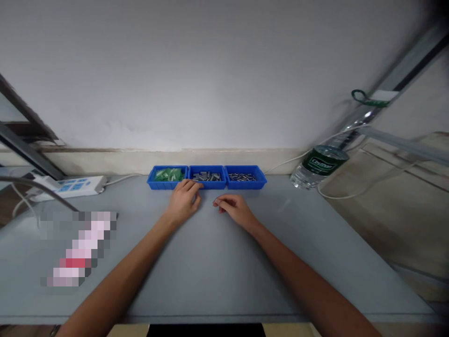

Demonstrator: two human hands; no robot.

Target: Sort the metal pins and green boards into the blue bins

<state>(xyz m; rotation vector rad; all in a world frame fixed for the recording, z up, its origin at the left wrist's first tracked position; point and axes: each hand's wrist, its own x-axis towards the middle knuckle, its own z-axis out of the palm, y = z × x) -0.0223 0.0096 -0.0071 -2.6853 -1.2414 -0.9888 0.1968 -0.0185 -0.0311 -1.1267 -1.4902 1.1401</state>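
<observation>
Three blue bins stand in a row at the back of the grey table. Green pieces [170, 174] fill the left bin [161, 186], small grey metal parts [206, 176] lie in the middle bin [213, 185], and thin silvery pins [242, 177] are in the right bin [245, 186]. My left hand [184, 199] rests at the front walls of the left and middle bins, fingers bent and slightly apart, with nothing visible in it. Just in front of the bins, my right hand [233, 207] has thumb and fingertips pinched together; whatever they hold is too small to make out.
A white power strip [84, 186] with cables lies at the back left. A blurred-out pink and white object [87, 243] is on the table's left side. A large clear bottle with a green label [321, 164] stands at the back right, near a cable and metal frame.
</observation>
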